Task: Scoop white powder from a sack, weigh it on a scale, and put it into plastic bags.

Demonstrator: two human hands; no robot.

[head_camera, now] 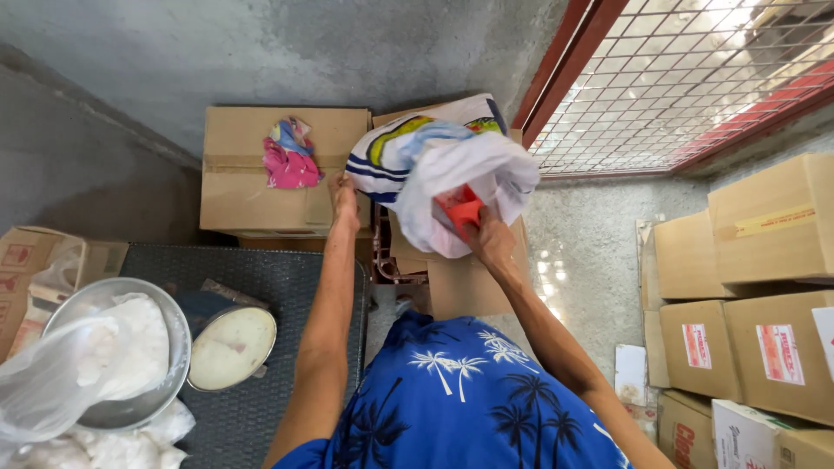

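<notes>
Hands [417, 217] hold white sack [452, 165], perhaps red packet [460, 208]; brown cartons [747, 295] right.

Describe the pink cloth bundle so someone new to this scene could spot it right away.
Start at the grey concrete wall and find the closed cardboard box standing against it, left of the hands. The pink cloth bundle lies crumpled on the top of that box. It is the only bright pink thing there, smaller than the white bag beside it.

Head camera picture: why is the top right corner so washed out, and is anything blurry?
Head view: daylight through the wire grille overexposes that corner and puts glare on the floor; the clear plastic bag at lower left is soft; the right hand and left hand look sharp.
</notes>
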